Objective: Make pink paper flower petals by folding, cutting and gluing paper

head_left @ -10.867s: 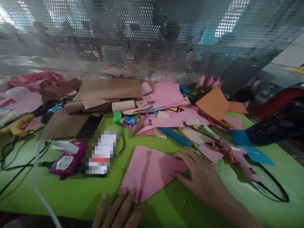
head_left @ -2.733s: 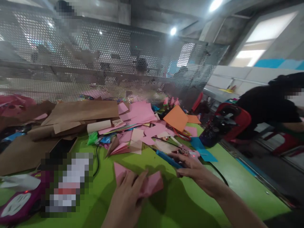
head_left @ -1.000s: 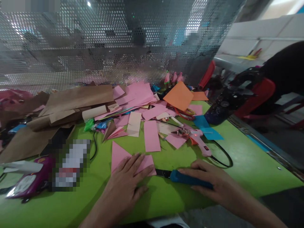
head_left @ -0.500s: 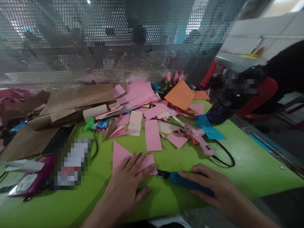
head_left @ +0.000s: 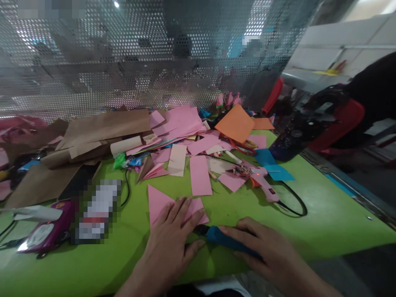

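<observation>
My left hand (head_left: 173, 227) lies flat on a folded pink paper (head_left: 157, 200) on the green tabletop, fingers spread and pressing it down. In my right hand (head_left: 262, 243) is a blue-handled knife (head_left: 224, 239), with the fingers closed round its handle. The knife's dark front end points left, at the lower right edge of the pink paper beside my left thumb. Its tip is hidden by the paper and my hand. Beyond my hands, a pink rectangle of paper (head_left: 200, 175) lies flat.
A pink glue gun (head_left: 262, 181) with a lit red light and black cord lies at the right. Brown paper (head_left: 105, 128), pink sheets (head_left: 179, 119) and an orange sheet (head_left: 235, 123) pile up behind. A purple device (head_left: 51, 233) sits at the left. A perforated metal screen (head_left: 130, 62) stands behind.
My right hand has drawn the knife left and slightly down along the paper's edge. My left hand still holds the paper down; the view has shifted slightly.
</observation>
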### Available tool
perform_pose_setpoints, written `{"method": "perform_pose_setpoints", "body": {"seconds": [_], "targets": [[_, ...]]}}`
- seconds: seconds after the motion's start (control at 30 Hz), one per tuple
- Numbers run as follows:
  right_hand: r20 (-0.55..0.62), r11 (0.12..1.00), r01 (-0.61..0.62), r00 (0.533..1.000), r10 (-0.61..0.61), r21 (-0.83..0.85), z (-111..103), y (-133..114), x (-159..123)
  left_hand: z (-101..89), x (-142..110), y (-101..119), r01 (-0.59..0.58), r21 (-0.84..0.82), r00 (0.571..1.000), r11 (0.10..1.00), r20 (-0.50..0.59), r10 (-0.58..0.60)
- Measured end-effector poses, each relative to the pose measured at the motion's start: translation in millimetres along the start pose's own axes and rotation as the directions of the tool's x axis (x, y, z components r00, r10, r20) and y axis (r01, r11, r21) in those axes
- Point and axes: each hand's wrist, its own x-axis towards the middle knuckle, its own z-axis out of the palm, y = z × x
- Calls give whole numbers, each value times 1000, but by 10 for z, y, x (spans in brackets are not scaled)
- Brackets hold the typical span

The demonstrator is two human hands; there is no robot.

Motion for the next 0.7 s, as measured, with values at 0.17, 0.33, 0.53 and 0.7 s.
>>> {"method": "perform_pose_setpoints", "body": {"seconds": [0.17, 0.33, 0.53, 0.7], "targets": [[-31, 1000, -7, 1000, 6, -13, -3, -17, 30, -102, -53, -90, 6, 9, 1000, 1000, 18, -6], [-55, 1000, 17, 998, -18, -21, 7, 5, 44, -168, -186, -343, 24, 93, 999, 995, 29, -27], [-77, 998, 43, 996, -46, -47, 34, 15, 47, -102, -200, -385, 29, 145, 999, 989, 30, -34], [-52, 998, 30, 998, -33, -54, 72, -19, 38, -88, -196, -351, 46, 147, 999, 988, -5, -46]]}}
